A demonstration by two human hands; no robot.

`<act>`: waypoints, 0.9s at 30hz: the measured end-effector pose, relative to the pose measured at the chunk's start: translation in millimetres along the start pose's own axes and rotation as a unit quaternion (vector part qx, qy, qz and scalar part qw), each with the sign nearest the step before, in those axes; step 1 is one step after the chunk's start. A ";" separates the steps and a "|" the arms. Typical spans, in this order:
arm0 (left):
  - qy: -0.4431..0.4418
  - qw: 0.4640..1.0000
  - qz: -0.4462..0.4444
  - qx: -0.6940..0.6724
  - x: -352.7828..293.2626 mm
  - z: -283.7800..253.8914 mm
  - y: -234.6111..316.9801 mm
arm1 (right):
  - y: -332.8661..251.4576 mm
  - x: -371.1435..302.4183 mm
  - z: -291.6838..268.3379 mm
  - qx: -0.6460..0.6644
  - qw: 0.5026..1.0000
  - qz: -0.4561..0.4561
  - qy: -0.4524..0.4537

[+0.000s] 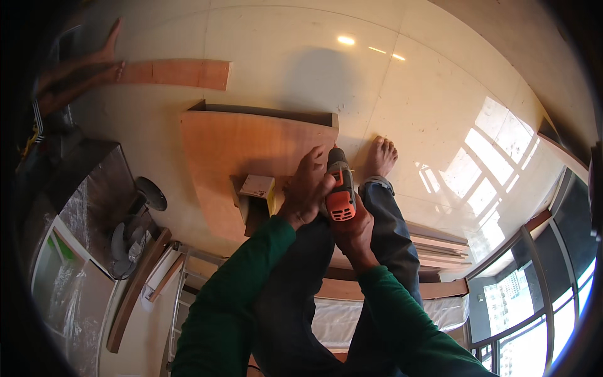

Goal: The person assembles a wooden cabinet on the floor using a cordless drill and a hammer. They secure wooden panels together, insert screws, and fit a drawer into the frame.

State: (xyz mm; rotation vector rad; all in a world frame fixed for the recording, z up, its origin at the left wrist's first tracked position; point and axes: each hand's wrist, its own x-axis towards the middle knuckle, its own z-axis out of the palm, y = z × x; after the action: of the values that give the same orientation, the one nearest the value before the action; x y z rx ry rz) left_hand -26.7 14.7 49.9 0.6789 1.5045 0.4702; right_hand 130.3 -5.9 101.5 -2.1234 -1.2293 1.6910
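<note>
The right hand (355,229) is wrapped tight around the grip of an orange and grey power drill (340,188), fingers closed fully about the handle from the near side, so the tool sits in the middle of the view with its nose aimed away from the person, toward the floor. The left hand (306,188) lies against the left flank of the drill, fingers curled over the body and reaching up toward the chuck; it seems to clasp the tool rather than merely rest on it, though the far fingertips are hard to make out. Both forearms come up from the near edge in dark green sleeves (251,276). The drill's tip meets the right end of a wooden box panel (232,151), a broad brown board with a dark upright wall along its far edge, lying on the pale glossy floor tiles (427,94). Just left of the left hand a small pale cardboard box (257,186) sits on that panel. The person's bare foot (380,156) rests on the tiles just right of the drill, the leg in blue jeans (389,226) running back toward the near edge. Far left, another person's hand (94,66) touches a separate wooden plank (179,73). A standing fan (135,232) lies near left, and stacked boards (440,248) sit to the right.
</note>
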 end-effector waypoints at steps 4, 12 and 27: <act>-0.053 0.996 0.032 -0.060 -15.1 -6.5 15.5 | -2.0 -3.4 3.6 0.007 1.000 0.008 -0.011; -0.091 0.985 0.079 0.119 -39.9 -8.7 20.8 | 17.4 -17.9 15.8 0.021 0.999 -0.024 -0.017; -0.052 0.975 0.137 0.168 -34.5 -5.6 12.2 | 18.9 -13.4 19.8 0.025 0.999 -0.029 0.001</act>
State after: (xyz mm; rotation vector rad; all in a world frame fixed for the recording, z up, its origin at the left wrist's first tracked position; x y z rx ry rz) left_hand -31.9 1.3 84.0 1.1704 1.4101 0.3837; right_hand 122.1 -34.2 93.6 -2.0397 -1.2242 1.6770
